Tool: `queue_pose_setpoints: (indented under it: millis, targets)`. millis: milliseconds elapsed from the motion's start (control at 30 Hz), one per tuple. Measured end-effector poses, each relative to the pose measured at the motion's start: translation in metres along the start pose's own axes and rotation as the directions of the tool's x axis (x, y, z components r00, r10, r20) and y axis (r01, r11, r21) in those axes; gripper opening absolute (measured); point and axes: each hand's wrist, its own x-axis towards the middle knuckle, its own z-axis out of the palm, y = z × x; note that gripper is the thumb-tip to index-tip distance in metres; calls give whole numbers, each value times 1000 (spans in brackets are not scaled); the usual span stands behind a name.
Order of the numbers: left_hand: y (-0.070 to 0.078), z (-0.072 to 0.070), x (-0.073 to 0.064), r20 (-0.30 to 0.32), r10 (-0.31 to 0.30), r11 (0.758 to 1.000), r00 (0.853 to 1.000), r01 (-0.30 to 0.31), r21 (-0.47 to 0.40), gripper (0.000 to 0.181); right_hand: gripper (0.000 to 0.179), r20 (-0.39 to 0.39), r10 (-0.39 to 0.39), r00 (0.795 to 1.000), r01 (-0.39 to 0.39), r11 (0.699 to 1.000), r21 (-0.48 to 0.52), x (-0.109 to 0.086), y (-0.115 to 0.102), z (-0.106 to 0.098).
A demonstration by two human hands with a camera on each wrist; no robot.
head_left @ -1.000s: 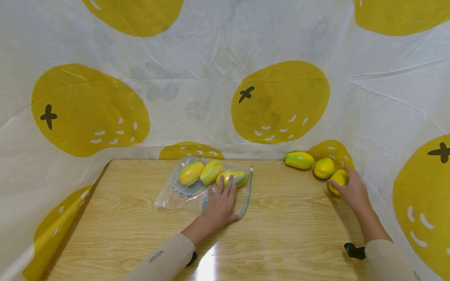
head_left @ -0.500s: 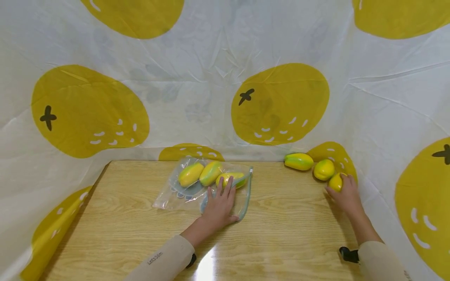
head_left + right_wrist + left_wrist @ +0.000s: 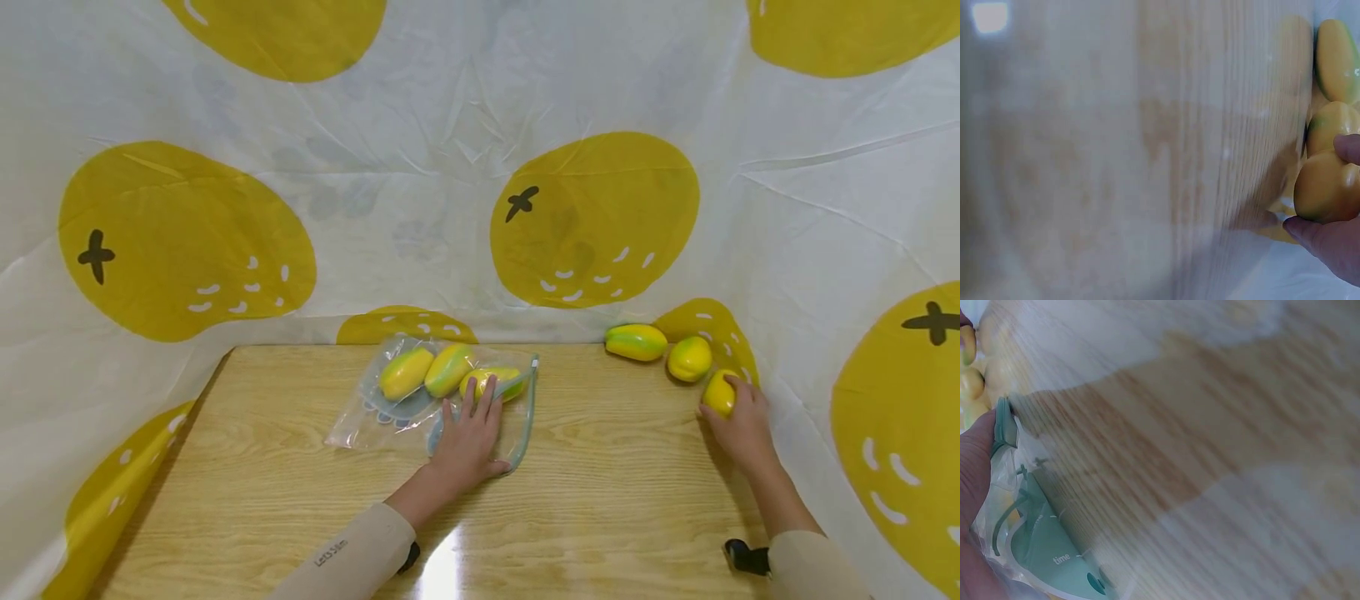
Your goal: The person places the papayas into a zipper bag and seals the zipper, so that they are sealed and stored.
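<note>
My left hand (image 3: 467,446) lies with fingers spread on a clear zip bag (image 3: 352,429), its fingertips over the nearest papaya (image 3: 487,382) inside. Two more yellow-green papayas, a left one (image 3: 406,374) and a middle one (image 3: 450,371), also lie in the bag. The bag's green zip strip (image 3: 528,421) runs along its right side. At the table's right, my right hand (image 3: 742,429) grips a papaya (image 3: 718,396) between thumb and fingers; the right wrist view shows this papaya (image 3: 1325,187) close up. Beside it sit a second papaya (image 3: 690,360) and a third (image 3: 636,342).
A wooden table (image 3: 600,500) carries everything. White cloth (image 3: 420,208) printed with large yellow fruit hangs behind it and along both sides. The loose papayas sit close to the cloth in the back right corner. A dark wrist device (image 3: 746,557) sticks out at the right sleeve.
My right hand has shifted slightly left and closed in around the rightmost papaya, which has moved only a little. The left hand and the bag stay in place.
</note>
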Motion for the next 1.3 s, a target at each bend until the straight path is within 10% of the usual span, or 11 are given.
queue_pose_setpoints:
  millis: [433,1067,1300]
  targets:
    - [-1,0,0,-11,7,1000,1000,-7,22,123,74,-88,-263,961,269,962,52,-15,-25,-8]
    - [2,-5,1,6,-4,1000,1000,4,16,122,82,144,-342,929,322,936,144,-19,-103,4]
    - [2,-6,0,-6,-2,1000,1000,2,4,121,80,236,-414,879,373,906,199,-20,-125,24]
